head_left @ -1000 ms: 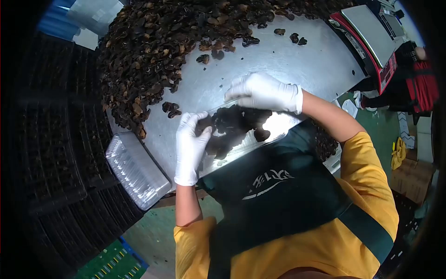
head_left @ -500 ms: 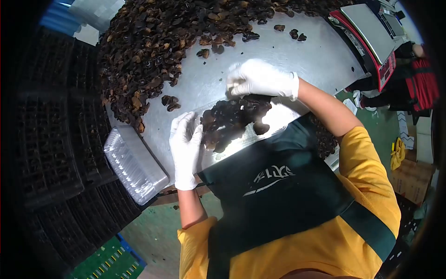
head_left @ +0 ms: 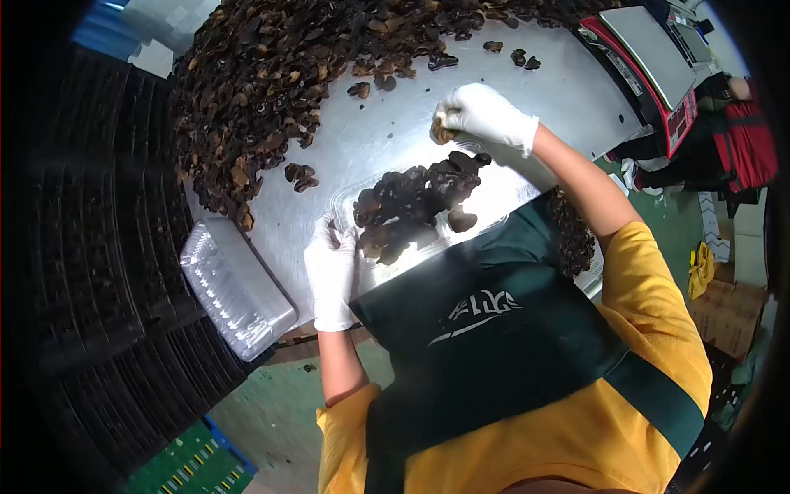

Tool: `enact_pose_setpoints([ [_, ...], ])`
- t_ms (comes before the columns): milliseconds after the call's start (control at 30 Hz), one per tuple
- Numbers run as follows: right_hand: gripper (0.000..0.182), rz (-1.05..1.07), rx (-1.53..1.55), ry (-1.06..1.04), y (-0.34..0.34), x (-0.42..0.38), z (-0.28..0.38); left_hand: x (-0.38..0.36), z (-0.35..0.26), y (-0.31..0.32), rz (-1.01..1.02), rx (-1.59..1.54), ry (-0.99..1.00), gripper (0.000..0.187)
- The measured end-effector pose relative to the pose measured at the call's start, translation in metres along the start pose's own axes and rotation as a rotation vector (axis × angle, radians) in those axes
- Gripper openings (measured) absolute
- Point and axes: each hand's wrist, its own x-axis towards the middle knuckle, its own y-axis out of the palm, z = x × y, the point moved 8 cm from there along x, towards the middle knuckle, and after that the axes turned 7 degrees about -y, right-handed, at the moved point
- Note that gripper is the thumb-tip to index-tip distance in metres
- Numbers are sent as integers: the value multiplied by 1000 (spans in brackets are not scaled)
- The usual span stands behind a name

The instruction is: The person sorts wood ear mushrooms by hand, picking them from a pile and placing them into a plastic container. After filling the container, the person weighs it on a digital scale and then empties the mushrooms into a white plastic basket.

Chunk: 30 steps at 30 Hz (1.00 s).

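Apron edge: the dark apron (head_left: 494,329) presses against the near rim of the steel table (head_left: 543,90); judged, a lean forward could nudge the tray off that rim.
Left hand: the gloved left hand (head_left: 332,276) grips the near-left corner of the clear plastic tray (head_left: 502,193), fingers curled over its edge; if that hold slackens, the light tray could slide or tip.
Tray load: dried black fungus pieces (head_left: 407,206) are heaped toward the tray's left half, touching its wall; judged, this lopsided heap could spill over the low side.
Stack of trays: a stack of empty clear trays (head_left: 237,286) sits at the table's left corner, partly overhanging; an elbow bump might knock it down.
Right hand: the gloved right hand (head_left: 485,115) is clenched on 1 small brownish piece (head_left: 440,132), just above the tray's far end; a loose pinch could drop it on bare steel beside the tray.
Loose pile: the large fungus pile (head_left: 271,90) covers the far table; stray pieces could roll off.
Scale: a red scale (head_left: 650,66) stands far right, well apart.
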Motion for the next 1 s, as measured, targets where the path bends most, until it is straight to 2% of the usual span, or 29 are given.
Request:
enact_pose_setpoints([
  [33, 20, -62, 123, 25, -6, -4, 5, -1, 1, 2, -4, -1, -10, 35],
  [100, 24, 71, 334, 50, 0, -20, 27, -2, 7, 4, -12, -32, -10, 36],
  [167, 30, -99, 269, -180, -5, -42, 56, -2, 7, 4, -30, -39, 49, 37],
  [200, 37, -84, 205, -201, -10, -47, 55, -3, 3, 3, -4, -66, 11, 37],
  [233, 39, -149, 320, -10, -19, -58, 40, -3, 3, 4, 20, -95, -28, 37],
  [300, 40, -361, 53, 91, -39, -84, 10, 3, 15, 9, 16, -97, 11, 37],
  [333, 39, -288, 80, 200, -31, -97, -6, 5, 17, 10, 5, -100, 46, 36],
  [367, 35, -186, 19, 150, -17, -109, -17, 4, 15, 9, 2, -100, 49, 36],
  [433, 37, -96, 394, 348, 19, -137, -15, 2, 15, 16, 112, -278, -47, 34],
  [500, 40, -178, 230, 221, 23, -143, -7, -1, 2, 20, 134, -301, -51, 34],
  [533, 38, -149, 184, 332, 22, -148, -12, -2, -2, 22, 153, -324, -63, 33],
  [567, 38, -160, 190, 333, 22, -150, -15, 1, -1, 26, 156, -316, -55, 33],
  [633, 34, -340, 464, 380, 17, -157, -29, 10, -9, 29, 92, -268, 91, 33],
  [667, 30, -356, 634, 335, 9, -159, -28, 14, -18, 30, 81, -187, 178, 34],
  [700, 29, -348, 529, 337, -6, -161, -27, 15, -33, 32, 84, -185, 192, 34],
  [767, 24, -497, 667, 294, -33, -167, -34, 14, -77, 40, 191, -330, 192, 35],
  [800, 28, -506, 596, 315, -49, -173, -44, 15, -102, 43, 157, -278, 323, 33],
  [833, 30, -574, 499, 308, -71, -178, -52, 21, -120, 53, 169, -285, 359, 33],
  [900, 29, -639, 430, 272, -111, -192, -67, 31, -157, 80, 278, -384, 365, 34],
  [1000, 33, -656, 283, 328, -182, -224, -94, 30, -237, 124, 468, -506, 398, 33],
])
